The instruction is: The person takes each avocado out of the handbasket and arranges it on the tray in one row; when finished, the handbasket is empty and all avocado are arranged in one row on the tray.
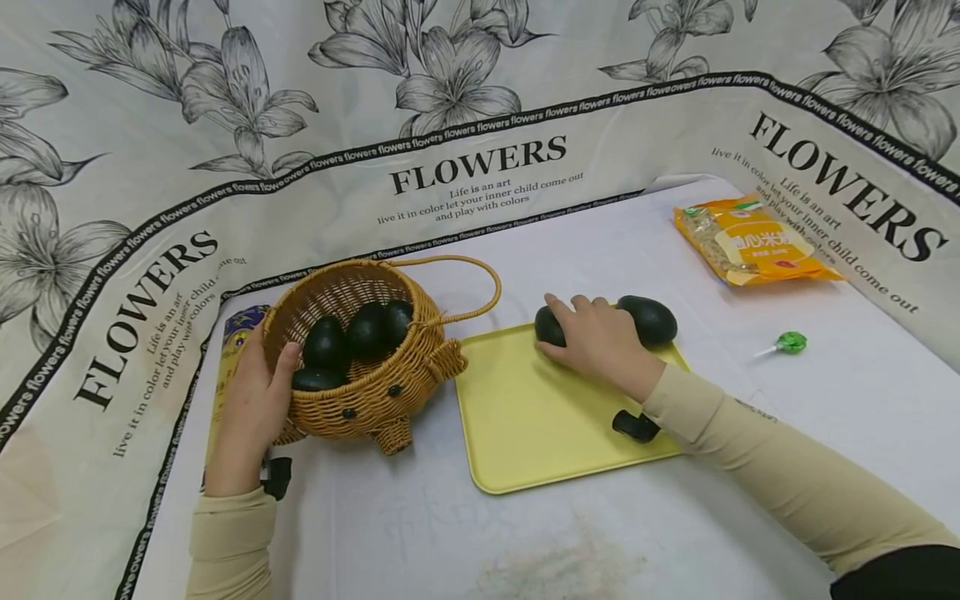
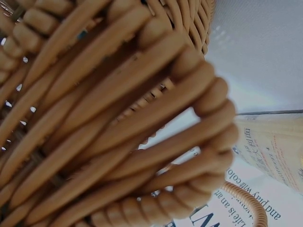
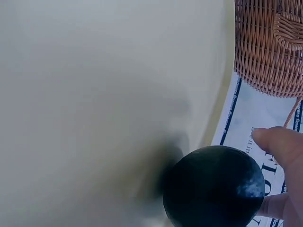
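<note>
At the left, my left hand [image 1: 255, 400] grips the rim of a pig-shaped wicker basket [image 1: 318, 412], thumb over the edge, other fingers hidden behind. Several dark green avocados [image 1: 326, 343] lie inside it. The left wrist view is filled by the basket's weave [image 2: 118, 118]. My right hand [image 1: 600, 342] is over the far edge of a yellow tray [image 1: 525, 442], fingers curved around an avocado [image 1: 550, 327]. That avocado [image 3: 213, 189] appears close in the right wrist view, beside the thumb. A second avocado [image 1: 651, 321] lies just right of the hand on the tray.
An orange food packet [image 1: 757, 242] lies at the back right, with a green-wrapped lollipop [image 1: 791, 342] in front of it. Behind the basket is a purple and yellow packet [image 1: 236, 333]. A flower-printed cloth [image 1: 480, 167] rises behind the white table.
</note>
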Demonstrator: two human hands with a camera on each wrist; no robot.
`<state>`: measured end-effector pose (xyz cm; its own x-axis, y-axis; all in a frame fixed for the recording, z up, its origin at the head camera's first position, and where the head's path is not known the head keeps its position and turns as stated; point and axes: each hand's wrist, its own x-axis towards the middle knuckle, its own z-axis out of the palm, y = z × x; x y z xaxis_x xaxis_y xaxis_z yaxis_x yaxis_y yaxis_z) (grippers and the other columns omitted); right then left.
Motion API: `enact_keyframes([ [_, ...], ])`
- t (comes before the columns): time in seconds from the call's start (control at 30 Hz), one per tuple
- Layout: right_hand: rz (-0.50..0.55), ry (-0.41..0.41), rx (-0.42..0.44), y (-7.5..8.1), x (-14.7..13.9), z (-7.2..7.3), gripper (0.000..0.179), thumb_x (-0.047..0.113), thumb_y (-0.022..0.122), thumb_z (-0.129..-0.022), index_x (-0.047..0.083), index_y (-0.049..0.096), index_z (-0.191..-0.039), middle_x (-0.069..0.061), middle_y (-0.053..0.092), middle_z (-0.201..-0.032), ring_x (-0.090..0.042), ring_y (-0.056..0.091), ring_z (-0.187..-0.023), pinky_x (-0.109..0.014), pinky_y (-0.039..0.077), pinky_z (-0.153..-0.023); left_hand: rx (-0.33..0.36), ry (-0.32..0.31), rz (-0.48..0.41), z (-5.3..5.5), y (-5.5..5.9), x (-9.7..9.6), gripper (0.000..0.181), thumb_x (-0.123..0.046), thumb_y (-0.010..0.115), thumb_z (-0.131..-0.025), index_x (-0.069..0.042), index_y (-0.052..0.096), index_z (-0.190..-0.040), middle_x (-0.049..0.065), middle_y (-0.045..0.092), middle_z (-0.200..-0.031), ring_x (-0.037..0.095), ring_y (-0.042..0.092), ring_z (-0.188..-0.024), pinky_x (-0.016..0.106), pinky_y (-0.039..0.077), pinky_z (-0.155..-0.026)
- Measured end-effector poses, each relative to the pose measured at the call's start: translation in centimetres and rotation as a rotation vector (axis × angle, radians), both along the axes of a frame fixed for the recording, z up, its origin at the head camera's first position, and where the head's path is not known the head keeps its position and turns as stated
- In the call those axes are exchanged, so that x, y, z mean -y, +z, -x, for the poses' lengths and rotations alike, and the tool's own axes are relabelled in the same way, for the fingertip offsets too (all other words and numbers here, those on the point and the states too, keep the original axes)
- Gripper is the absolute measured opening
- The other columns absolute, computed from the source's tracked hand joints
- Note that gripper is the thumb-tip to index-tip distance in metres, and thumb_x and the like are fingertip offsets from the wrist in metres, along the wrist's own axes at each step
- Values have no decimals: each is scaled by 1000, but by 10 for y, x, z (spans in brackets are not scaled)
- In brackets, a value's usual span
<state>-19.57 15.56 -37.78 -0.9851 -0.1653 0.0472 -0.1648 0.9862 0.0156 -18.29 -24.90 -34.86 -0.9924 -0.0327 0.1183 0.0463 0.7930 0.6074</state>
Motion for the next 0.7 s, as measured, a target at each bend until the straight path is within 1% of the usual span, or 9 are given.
enact_keyframes([
  [0.27, 2, 2, 17, 2, 2, 0, 77, 65, 50, -86, 17, 38, -145, -18, 57, -121, -37, 58, -99, -44, 49, -54, 8, -2, 0, 0, 1, 0, 75, -57, 25, -98, -11, 3, -153, 24, 16, -156, 47, 18, -141, 65, 17, -110],
  [0.37, -6, 6, 15, 2, 2, 0, 78, 64, 50, -86, 17, 37, -146, -18, 55, -126, -38, 57, -104, -47, 51, -58, 8, -2, 0, 0, 1, 0, 75, -57, 25, -97, -11, 4, -153, 23, 16, -156, 47, 18, -141, 65, 18, -110],
  [0.4, -11, 6, 12, 2, 2, 0, 78, 64, 50, -85, 17, 37, -146, -19, 53, -128, -39, 56, -107, -48, 51, -60, 8, -2, -2, 0, 1, 0, 75, -57, 25, -98, -12, 4, -153, 23, 16, -156, 47, 18, -141, 65, 18, -110],
  [0.47, -21, 6, 7, 2, 2, 1, 78, 65, 50, -85, 17, 36, -146, -19, 49, -135, -40, 52, -115, -53, 52, -71, 5, -3, -4, 0, 1, 0, 75, -57, 25, -98, -12, 4, -153, 23, 17, -156, 47, 19, -141, 65, 18, -110],
  [0.57, -23, 7, -3, 4, 2, 2, 79, 65, 50, -85, 18, 35, -147, -20, 42, -143, -42, 45, -125, -58, 48, -85, -1, -4, -5, 0, 1, -1, 75, -57, 26, -98, -11, 5, -153, 23, 18, -155, 46, 19, -141, 65, 18, -110],
  [0.63, -21, 9, -9, 6, 2, 2, 79, 66, 49, -85, 19, 34, -147, -20, 39, -145, -42, 42, -128, -59, 45, -90, -2, -4, -3, 0, 1, -1, 75, -57, 26, -97, -11, 5, -153, 24, 18, -155, 47, 20, -141, 65, 18, -110],
  [0.7, -20, 17, -20, 8, 2, 3, 79, 66, 49, -85, 18, 34, -147, -20, 39, -145, -42, 41, -129, -59, 44, -91, 0, -4, 0, 0, 1, 0, 75, -57, 25, -97, -11, 4, -153, 24, 18, -155, 47, 20, -141, 65, 18, -110],
])
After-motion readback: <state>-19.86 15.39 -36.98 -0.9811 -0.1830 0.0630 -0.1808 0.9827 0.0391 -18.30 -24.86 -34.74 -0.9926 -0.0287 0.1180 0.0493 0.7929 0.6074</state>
